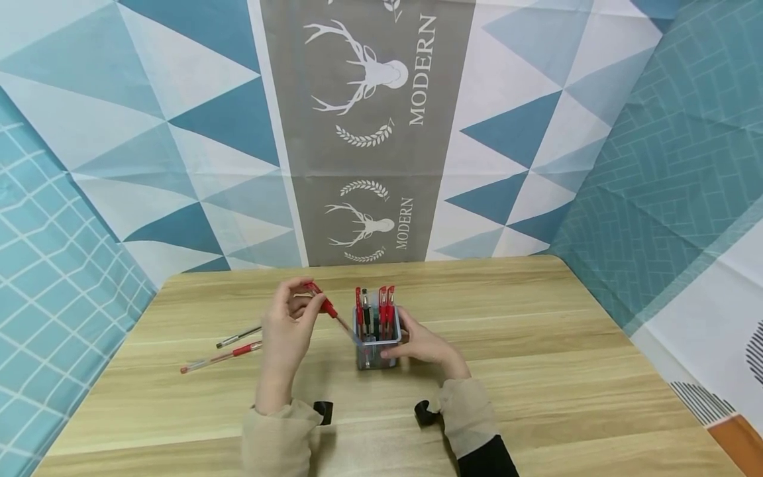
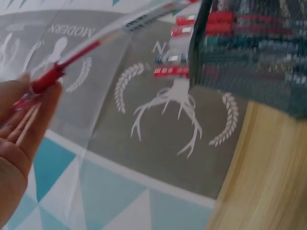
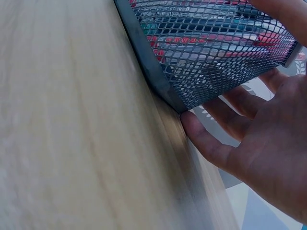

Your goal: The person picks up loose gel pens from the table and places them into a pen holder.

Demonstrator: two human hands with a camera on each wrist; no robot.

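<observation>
My left hand (image 1: 289, 331) pinches a red gel pen (image 1: 329, 308) near one end, between thumb and fingers. The pen slants down to the right, its far end at the left rim of a dark mesh pen holder (image 1: 377, 361). Several pens stand upright inside, among them red pens (image 1: 390, 319) and a black pen (image 1: 366, 317). On the holder's right side, my right hand (image 1: 424, 343) grips it, thumb at the front and fingers behind. In the right wrist view the holder's mesh wall (image 3: 211, 62) lies against the fingers (image 3: 240, 115).
Left of the holder, a red pen (image 1: 208, 362) and a black-ended pen (image 1: 238, 336) lie on the wooden table (image 1: 536, 371), partly hidden behind my left hand. A patterned cloth (image 1: 369, 152) hangs along the table's back edge. Black straps (image 1: 324, 412) stick out at both sleeves.
</observation>
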